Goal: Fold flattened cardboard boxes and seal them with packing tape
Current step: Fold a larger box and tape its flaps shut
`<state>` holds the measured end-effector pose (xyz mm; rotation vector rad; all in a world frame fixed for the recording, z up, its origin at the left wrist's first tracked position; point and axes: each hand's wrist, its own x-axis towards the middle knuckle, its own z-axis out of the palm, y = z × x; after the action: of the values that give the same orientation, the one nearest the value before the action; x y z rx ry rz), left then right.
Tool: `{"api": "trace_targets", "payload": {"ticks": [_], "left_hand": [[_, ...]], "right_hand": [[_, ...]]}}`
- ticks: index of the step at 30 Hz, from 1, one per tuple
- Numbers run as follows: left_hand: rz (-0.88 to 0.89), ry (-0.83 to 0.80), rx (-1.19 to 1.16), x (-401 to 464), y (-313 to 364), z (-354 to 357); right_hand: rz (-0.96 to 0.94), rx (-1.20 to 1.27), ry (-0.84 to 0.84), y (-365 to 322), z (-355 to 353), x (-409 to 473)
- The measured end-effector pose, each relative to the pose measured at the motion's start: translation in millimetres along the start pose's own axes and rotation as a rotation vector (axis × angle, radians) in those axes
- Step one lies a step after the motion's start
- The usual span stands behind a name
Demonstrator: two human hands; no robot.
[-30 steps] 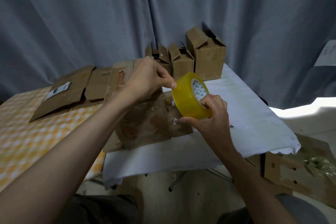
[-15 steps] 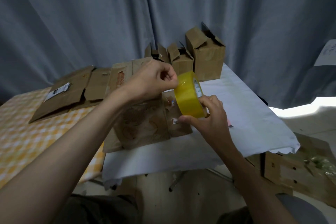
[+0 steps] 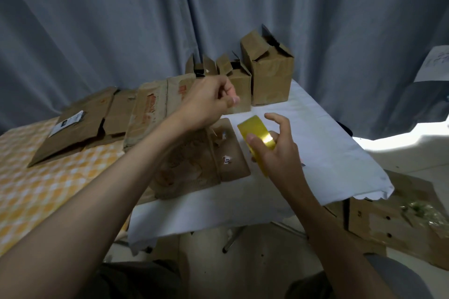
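Change: left hand [image 3: 211,102] has drawn back from the tape [image 3: 257,139], up and to the left; the roll now shows edge-on, lower than before.
Left hand: fingers curled, thumb against forefinger; whether it pinches a tape end I cannot tell.
Right hand [image 3: 277,150]: grips the yellow roll, thumb on its band, forefinger raised.
Tape: above the white cloth [image 3: 328,153], right of the flat box [image 3: 199,167].
Far: three folded boxes [image 3: 269,75], flaps up.
Left: more flat cardboard [image 3: 80,126].
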<state>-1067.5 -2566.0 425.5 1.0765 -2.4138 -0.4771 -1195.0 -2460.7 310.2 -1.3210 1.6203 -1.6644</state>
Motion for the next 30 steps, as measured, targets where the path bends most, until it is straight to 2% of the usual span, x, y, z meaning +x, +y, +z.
{"api": "trace_targets", "payload": {"ticks": [7,11,13,17,20,22,26,30], "left_hand": [[0.2,0.078,-0.039,-10.3,16.3,-3.2],[0.293,0.081,0.121,-16.8,15.8,-5.3],[0.268,0.1,0.138,-22.4,11.8,-10.3],[0.119,0.23,-0.003,-33.2,-12.8,-46.7],[0.046,0.13,0.078,-42.7,-39.8,-53.2],[0.04,0.08,0.06,-50.0,-51.8,-40.8],[0.051,0.187,0.022,-56.4,-61.1,-20.5],[0.129,0.229,0.102,-58.9,-64.1,-11.7]], "right_hand": [[0.044,-0.005,-0.025,1.0,-8.0,6.7],[0.083,-0.038,-0.054,-1.3,-6.6,6.7],[0.094,-0.076,-0.039,0.9,-5.9,7.0],[0.144,-0.1,0.005,8.9,-7.7,8.7],[0.106,-0.101,-0.006,9.4,-3.8,8.7],[0.082,-0.122,0.006,9.4,0.6,8.1],[0.032,-0.172,0.005,8.4,5.7,7.4],[-0.013,-0.247,0.002,5.4,5.8,11.7]]}}
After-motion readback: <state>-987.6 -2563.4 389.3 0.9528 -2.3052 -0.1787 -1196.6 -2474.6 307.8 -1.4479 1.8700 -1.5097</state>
